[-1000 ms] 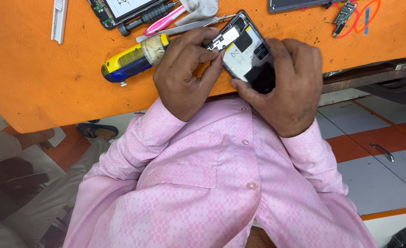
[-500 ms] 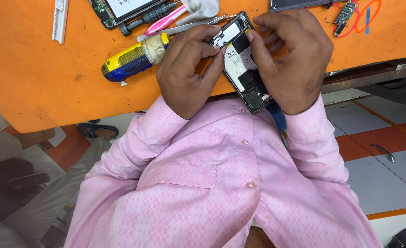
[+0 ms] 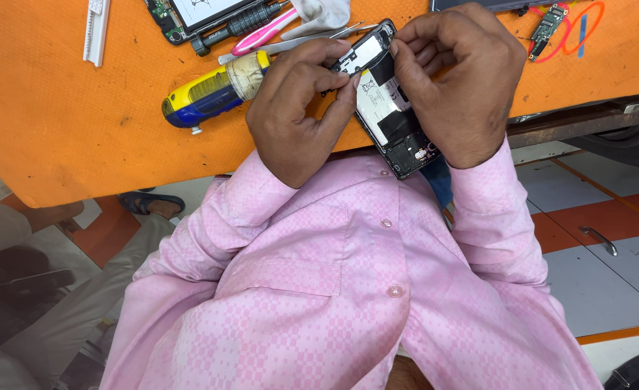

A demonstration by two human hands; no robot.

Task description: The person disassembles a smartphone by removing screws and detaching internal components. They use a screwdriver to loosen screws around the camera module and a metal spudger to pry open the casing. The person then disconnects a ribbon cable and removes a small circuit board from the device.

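An opened phone [image 3: 388,108] with its back cover off, showing a white battery and dark circuit parts, is held over the edge of the orange table [image 3: 59,115]. My left hand [image 3: 298,108] grips its left side, thumb and fingers pinching near the top. My right hand [image 3: 460,79] wraps the right side, its fingertips pressing on the phone's upper end. Both sleeves are pink.
A yellow and blue tool [image 3: 211,90] lies left of my left hand. Behind it lie a pink-handled tool [image 3: 261,36], tweezers [image 3: 298,45], a black screwdriver [image 3: 236,25] and another opened device [image 3: 196,11]. A small circuit board [image 3: 547,25] sits at the far right, a white strip [image 3: 95,29] at the far left.
The phone has been turned from lying flat across my hands to standing more lengthwise. My right hand has moved up from its lower edge to its top end.
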